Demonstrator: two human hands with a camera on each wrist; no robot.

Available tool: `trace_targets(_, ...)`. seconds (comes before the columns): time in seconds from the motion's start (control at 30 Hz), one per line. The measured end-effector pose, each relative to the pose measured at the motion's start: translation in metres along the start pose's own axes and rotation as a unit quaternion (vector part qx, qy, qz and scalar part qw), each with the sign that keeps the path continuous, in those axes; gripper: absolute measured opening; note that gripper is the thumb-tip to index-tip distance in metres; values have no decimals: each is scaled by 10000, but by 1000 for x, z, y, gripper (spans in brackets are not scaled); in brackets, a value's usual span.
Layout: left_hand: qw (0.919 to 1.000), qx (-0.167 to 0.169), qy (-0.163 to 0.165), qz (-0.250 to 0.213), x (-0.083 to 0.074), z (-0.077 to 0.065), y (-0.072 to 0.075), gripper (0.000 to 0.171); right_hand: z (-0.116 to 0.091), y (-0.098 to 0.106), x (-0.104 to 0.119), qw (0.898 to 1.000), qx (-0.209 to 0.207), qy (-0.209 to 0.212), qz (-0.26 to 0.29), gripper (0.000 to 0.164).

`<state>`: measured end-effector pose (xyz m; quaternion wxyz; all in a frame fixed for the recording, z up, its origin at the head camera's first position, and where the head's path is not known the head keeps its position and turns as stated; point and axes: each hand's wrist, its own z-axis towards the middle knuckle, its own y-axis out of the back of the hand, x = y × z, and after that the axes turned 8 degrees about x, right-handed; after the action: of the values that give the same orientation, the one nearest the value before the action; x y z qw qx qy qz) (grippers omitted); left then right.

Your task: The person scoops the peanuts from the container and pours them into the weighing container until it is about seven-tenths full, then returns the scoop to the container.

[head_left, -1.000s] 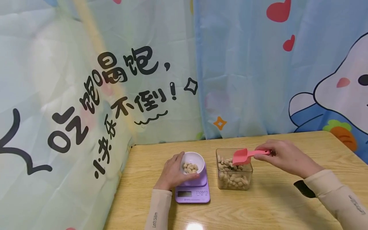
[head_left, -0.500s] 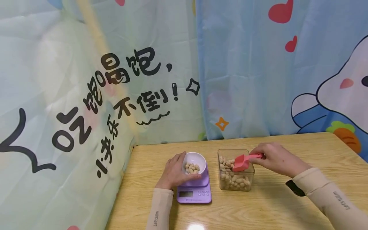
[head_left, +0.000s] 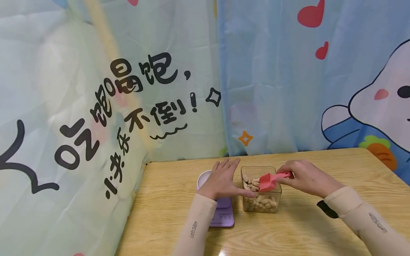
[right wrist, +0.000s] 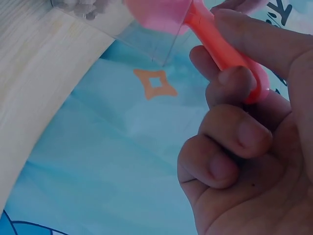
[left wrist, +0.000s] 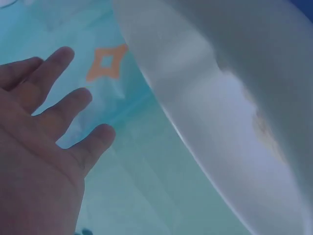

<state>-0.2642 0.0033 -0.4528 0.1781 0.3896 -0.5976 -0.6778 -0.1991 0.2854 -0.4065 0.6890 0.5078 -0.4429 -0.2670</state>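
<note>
My left hand (head_left: 222,180) reaches across with fingers spread and straight, its thumb right at the near left edge of a clear square container (head_left: 277,197). Inside the container lie peanuts in their shells (head_left: 251,184). A pink scoop (head_left: 267,182) is held over the container's mouth, its handle pinched between thumb and fingers of my right hand (head_left: 304,177). The right wrist view shows that hand (right wrist: 234,147) curled round the handle. Partly hidden behind my left wrist, a white bowl (head_left: 201,179) rests on a purple scale (head_left: 225,219). The left wrist view shows the bowl's inside (left wrist: 171,83) close up.
The wooden table (head_left: 160,199) carries the scale and the container side by side. A printed curtain (head_left: 262,89) with cartoon figures hangs behind the table's far edge and along its left side.
My left hand has let go of the white bowl and moved right to the container, fingers spreading. My right hand has lowered the scoop slightly toward the peanuts and moved a little left.
</note>
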Motion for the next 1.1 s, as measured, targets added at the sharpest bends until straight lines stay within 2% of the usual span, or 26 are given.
trace_targets(0.27,9990,378,-37,248,-6,14,-9,116,14,9,0,9975,648,298,-16,9)
trace_targets(0.53,9984,461,-78,325,-8,16,-8,113,21,5,0,9922,856,775,-461,18)
trace_targets(0.7,9984,464,-86,318,-8,17,-9,112,20,-5,-6,9920,584,1011,-485,7)
trace_targets(0.9,9985,474,-46,263,-8,17,-9,113,8,-13,-19,9973,103,727,-80,15)
trace_targets(1.1,9986,458,-45,251,-5,17,-8,113,0,-23,-29,9941,-598,748,505,16)
